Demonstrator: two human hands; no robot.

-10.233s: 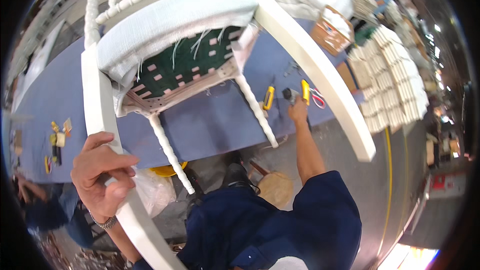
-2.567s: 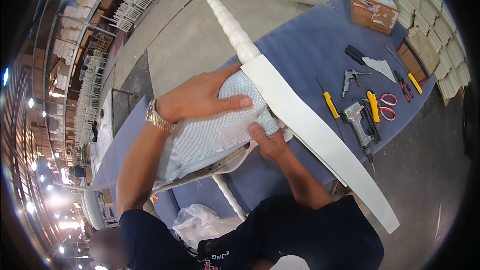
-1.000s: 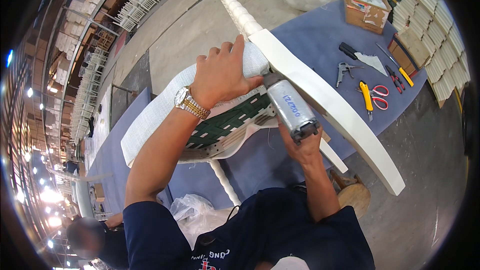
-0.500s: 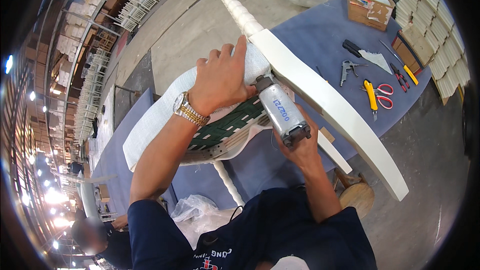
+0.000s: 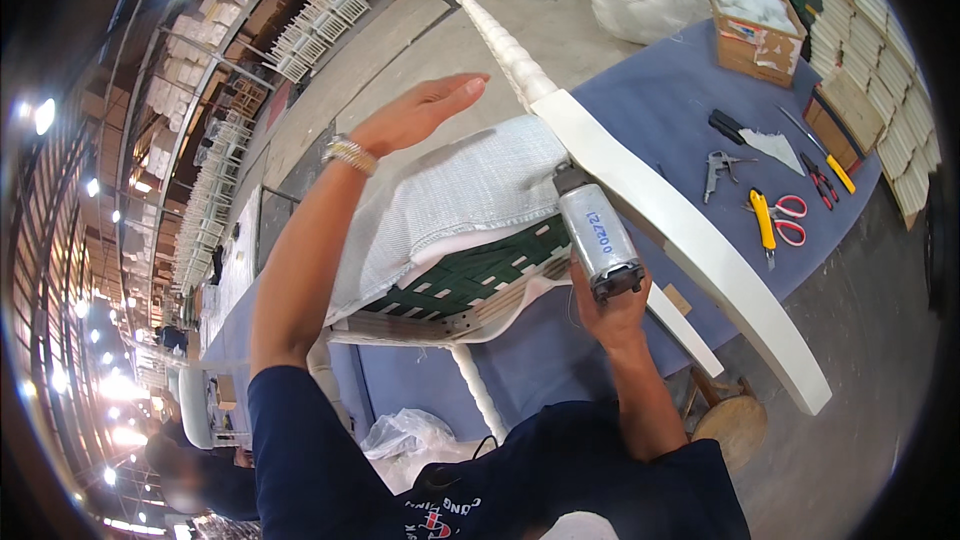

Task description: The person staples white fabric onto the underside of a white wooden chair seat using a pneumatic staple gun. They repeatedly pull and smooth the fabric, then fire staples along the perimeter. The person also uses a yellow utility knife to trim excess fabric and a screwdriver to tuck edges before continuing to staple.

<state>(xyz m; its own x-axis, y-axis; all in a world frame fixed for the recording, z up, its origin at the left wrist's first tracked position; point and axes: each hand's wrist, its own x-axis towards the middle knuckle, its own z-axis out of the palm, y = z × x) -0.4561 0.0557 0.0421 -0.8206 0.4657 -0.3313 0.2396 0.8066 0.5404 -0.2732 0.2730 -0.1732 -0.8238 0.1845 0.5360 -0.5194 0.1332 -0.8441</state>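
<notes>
Left hand (image 5: 425, 112): now lifted off pale woven-fabric seat (image 5: 480, 175), open in air | right hand (image 5: 615, 318): gripping silver metal hand tool (image 5: 597, 230) at seat's corner | white wooden chair (image 5: 690, 240): over blue table (image 5: 655, 95), curved bar (image 5: 775, 335) passing its edge

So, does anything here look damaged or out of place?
The cardboard box at the blue table's far right has ragged pale patches, as if its surface was torn. On the chair, the seat fabric also looks odd: its near edge stands away from the frame, leaving green webbing bare. No spill stands out.
</notes>
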